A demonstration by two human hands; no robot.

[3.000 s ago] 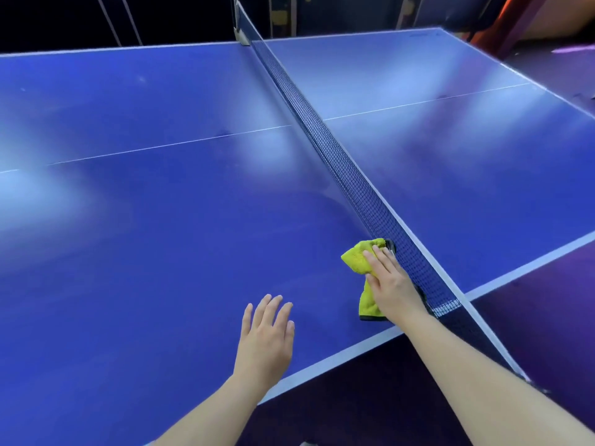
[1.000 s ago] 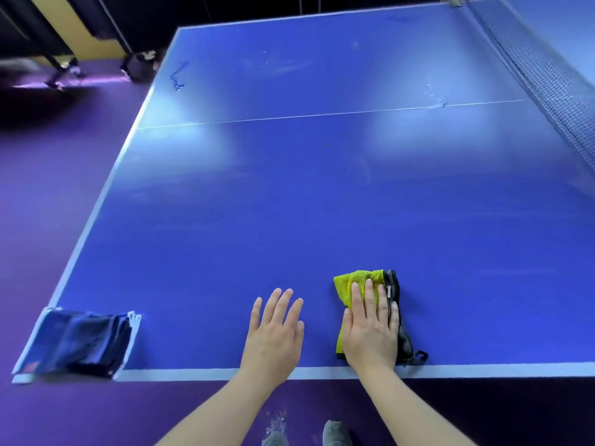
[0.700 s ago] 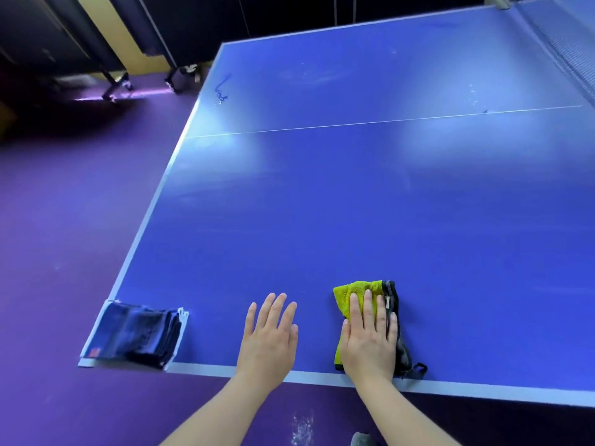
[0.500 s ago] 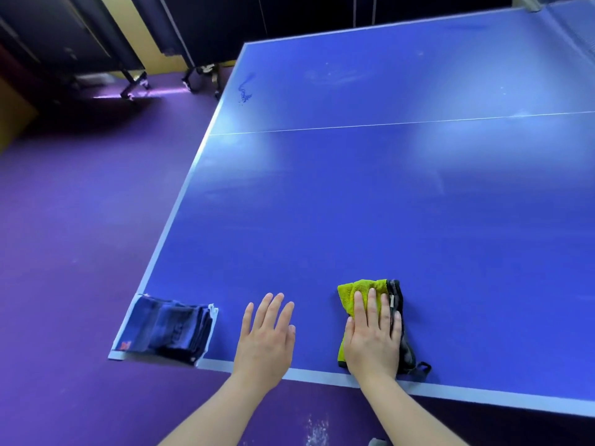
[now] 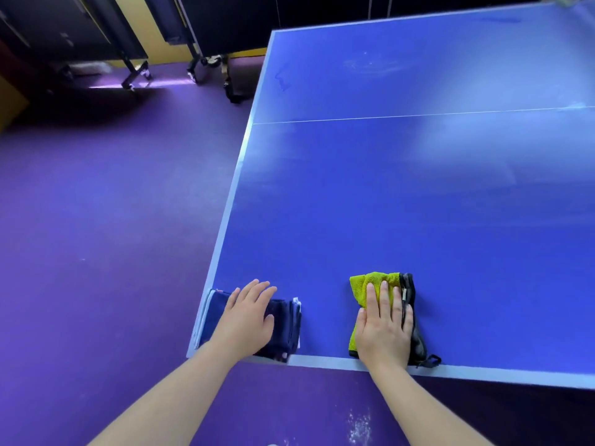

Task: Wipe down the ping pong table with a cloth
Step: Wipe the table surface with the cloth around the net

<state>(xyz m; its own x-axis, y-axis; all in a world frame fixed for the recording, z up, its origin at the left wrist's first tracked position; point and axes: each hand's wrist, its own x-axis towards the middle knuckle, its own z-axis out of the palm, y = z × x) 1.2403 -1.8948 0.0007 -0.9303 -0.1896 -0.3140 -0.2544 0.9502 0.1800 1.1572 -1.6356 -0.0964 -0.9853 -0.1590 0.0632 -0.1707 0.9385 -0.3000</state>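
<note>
The cloth (image 5: 360, 284), yellow-green with a black layer (image 5: 415, 336) showing along its right side, is lying in the lower middle of the frame, right at the near edge of the ping pong table (image 5: 402, 204). The right hand (image 5: 384, 329) is lying flat on top of it, fingers straight and side by side, pointing up the frame; nothing is being gripped.

To the left of it, at the table's near left corner, the left hand (image 5: 246, 320) is resting palm down over a dark blue folded stack of fabric (image 5: 288, 320), fingers stretched out and slightly spread. I cannot tell how firmly it is pressing. The two hands are lying well apart, with bare blue tabletop between them. Both forearms are reaching in from the bottom of the frame, over a purple floor (image 5: 96, 220) that is showing a patch of white specks (image 5: 359, 426) at the lower right.

Further up, a thin white centre line (image 5: 418, 115) is crossing the table from left to right. Beyond it, pale smears (image 5: 370, 64) and a dark scribble (image 5: 281, 80) are showing on the far part of the surface. In the upper left of the frame, dark wheeled frames (image 5: 206, 64) are standing on the floor against a yellow and black wall.
</note>
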